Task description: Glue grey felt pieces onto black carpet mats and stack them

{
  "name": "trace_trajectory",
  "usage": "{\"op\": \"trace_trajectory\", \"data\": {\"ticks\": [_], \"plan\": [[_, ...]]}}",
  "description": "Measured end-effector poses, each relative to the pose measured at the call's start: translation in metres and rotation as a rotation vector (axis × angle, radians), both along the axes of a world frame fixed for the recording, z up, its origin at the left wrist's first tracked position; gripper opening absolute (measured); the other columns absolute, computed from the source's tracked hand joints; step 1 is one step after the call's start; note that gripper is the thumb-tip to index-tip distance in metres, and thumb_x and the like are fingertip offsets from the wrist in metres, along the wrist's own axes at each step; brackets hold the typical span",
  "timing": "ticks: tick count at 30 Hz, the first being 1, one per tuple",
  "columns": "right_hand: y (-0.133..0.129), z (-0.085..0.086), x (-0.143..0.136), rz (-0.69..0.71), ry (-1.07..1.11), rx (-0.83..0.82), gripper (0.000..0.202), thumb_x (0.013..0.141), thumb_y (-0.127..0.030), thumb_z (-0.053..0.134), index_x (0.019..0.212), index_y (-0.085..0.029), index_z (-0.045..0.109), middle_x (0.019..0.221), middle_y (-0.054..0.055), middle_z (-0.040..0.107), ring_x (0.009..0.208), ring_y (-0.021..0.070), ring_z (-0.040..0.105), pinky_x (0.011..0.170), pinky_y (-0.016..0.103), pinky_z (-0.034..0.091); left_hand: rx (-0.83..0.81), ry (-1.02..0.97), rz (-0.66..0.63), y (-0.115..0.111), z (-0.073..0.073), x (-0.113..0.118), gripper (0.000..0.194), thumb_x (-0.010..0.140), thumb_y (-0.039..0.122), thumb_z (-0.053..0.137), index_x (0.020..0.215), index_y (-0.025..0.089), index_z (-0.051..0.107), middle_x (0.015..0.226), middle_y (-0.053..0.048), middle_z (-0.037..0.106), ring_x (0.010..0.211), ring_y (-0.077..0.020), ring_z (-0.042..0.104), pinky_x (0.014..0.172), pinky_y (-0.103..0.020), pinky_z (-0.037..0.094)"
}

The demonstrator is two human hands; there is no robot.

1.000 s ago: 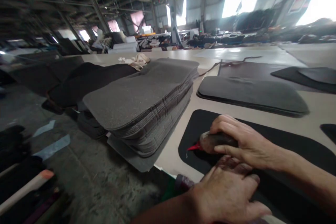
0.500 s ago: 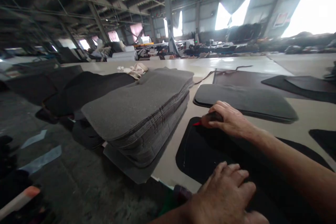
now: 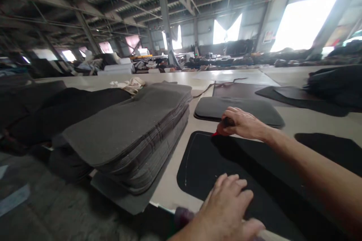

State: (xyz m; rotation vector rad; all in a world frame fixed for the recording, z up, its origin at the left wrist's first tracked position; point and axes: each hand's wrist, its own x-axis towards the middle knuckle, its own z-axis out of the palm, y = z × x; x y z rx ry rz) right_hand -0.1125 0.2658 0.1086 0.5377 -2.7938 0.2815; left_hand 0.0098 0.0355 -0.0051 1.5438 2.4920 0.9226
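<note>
A black rounded-corner mat (image 3: 198, 162) lies flat on the pale table, with a thin, shiny line running along its left end. My right hand (image 3: 240, 122) is closed around a small brownish bottle (image 3: 224, 128) with a red nozzle (image 3: 215, 134). The nozzle's tip is at the mat's far edge, near its left corner. Nearer to me, my left hand (image 3: 229, 203) lies with fingers spread on the mat's front part. Just behind my right hand rests a low stack of dark grey mats (image 3: 234, 107), its near edge partly covered by the hand.
A tall stack of grey mats (image 3: 132, 120) stands left, by the table's edge. Beyond it lies a cream cloth (image 3: 131, 84). Another black piece (image 3: 330, 148) is on the right, with a dark heap (image 3: 339, 83) farther back. Dark material (image 3: 76, 109) hangs at far left.
The view has swung right, so things sit farther left. My right hand has moved the red nozzle rightward along the mat's far edge. My left hand stays spread on the mat.
</note>
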Motion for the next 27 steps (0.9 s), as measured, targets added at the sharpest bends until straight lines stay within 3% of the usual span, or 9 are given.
{"op": "trace_trajectory", "data": {"ticks": [6,15,18,21,24,27], "plan": [[0.062,0.008,0.045,-0.135,-0.063,0.029,0.026,0.081,-0.035,0.066,0.102,-0.024,0.058,0.102,0.005,0.057,0.098,0.026,0.056,0.077,0.036,0.04,0.004,-0.043,0.04,0.003,-0.001,0.001,0.054,0.094,0.058,0.057,0.139,0.029,0.052,0.154,-0.001,0.047,0.148,-0.0209,0.033,0.129,-0.043,0.015],[0.154,0.005,0.126,-0.353,-0.081,-0.036,0.034,0.077,-0.049,0.069,0.096,-0.022,0.062,0.098,0.005,0.06,0.088,0.0246,0.058,0.072,0.033,0.04,-0.228,-0.08,0.185,0.014,0.02,0.003,0.064,0.081,0.045,0.073,0.139,0.022,0.058,0.157,-0.006,0.042,0.148,-0.0312,0.03,0.127,-0.049,0.023],[0.169,0.004,0.147,-0.425,-0.084,-0.055,0.031,0.077,-0.047,0.067,0.095,-0.022,0.062,0.099,0.005,0.059,0.086,0.0241,0.057,0.07,0.033,0.039,-0.281,-0.053,0.179,0.015,0.023,0.001,0.069,0.081,0.049,0.073,0.142,0.022,0.055,0.158,-0.007,0.04,0.148,-0.0324,0.029,0.126,-0.05,0.024],[0.179,0.002,0.161,-0.464,-0.087,-0.048,0.032,0.078,-0.045,0.065,0.098,-0.021,0.061,0.101,0.007,0.059,0.088,0.0248,0.057,0.072,0.034,0.04,-0.322,0.035,0.125,0.015,0.031,-0.008,0.054,0.091,0.049,0.063,0.139,0.024,0.058,0.153,-0.006,0.048,0.143,-0.0284,0.039,0.122,-0.045,0.033],[0.184,-0.001,0.168,-0.488,-0.078,-0.063,0.033,0.077,-0.046,0.065,0.098,-0.02,0.06,0.101,0.008,0.059,0.089,0.0256,0.056,0.073,0.034,0.041,-0.42,0.166,0.138,0.016,0.046,-0.031,0.039,0.099,0.039,0.052,0.133,0.024,0.061,0.141,-0.006,0.058,0.128,-0.0234,0.053,0.112,-0.038,0.045],[0.184,-0.003,0.171,-0.502,-0.069,-0.086,0.033,0.077,-0.047,0.065,0.097,-0.021,0.061,0.1,0.008,0.06,0.09,0.026,0.057,0.074,0.034,0.041,-0.498,0.231,0.219,0.017,0.056,-0.062,0.047,0.092,0.043,0.063,0.132,0.018,0.061,0.142,-0.013,0.056,0.129,-0.032,0.052,0.109,-0.047,0.047]]}}
